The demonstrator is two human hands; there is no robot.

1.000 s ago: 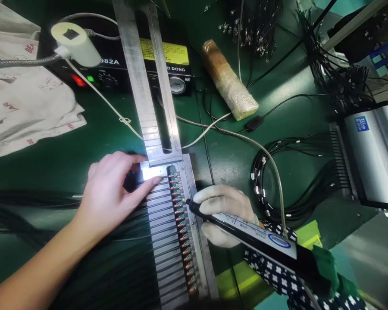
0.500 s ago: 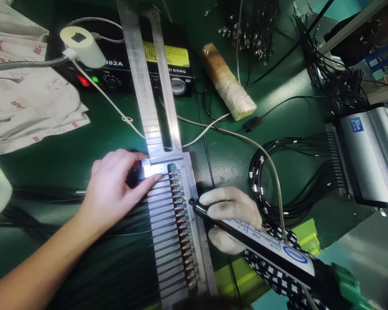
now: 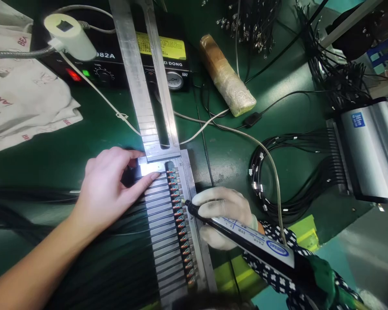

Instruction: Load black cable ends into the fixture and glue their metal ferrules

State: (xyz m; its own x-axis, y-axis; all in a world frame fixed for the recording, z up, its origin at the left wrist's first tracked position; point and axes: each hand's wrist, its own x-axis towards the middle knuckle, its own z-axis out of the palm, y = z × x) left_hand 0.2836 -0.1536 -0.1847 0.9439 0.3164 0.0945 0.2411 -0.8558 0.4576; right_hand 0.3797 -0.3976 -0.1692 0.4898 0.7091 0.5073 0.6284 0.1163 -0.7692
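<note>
We have a green tabletop (image 3: 234, 150) before us, shiny and faintly scuffed. On it we see a black control box (image 3: 120, 72) at the back, a pale printed cloth (image 3: 29, 101) (rather rumpled) to its left, and a film-wrapped block (image 3: 228, 76) lying slantwise to its right. Nearer us lies the slotted metal fixture (image 3: 164, 243); right of it, a coil of black cables (image 3: 256, 174) beside a silver unit (image 3: 370, 150).

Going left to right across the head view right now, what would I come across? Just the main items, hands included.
White printed cloth → bare left hand → row of small circuit boards → gloved right hand → loop of black cables → silver box with a blue label.
</note>
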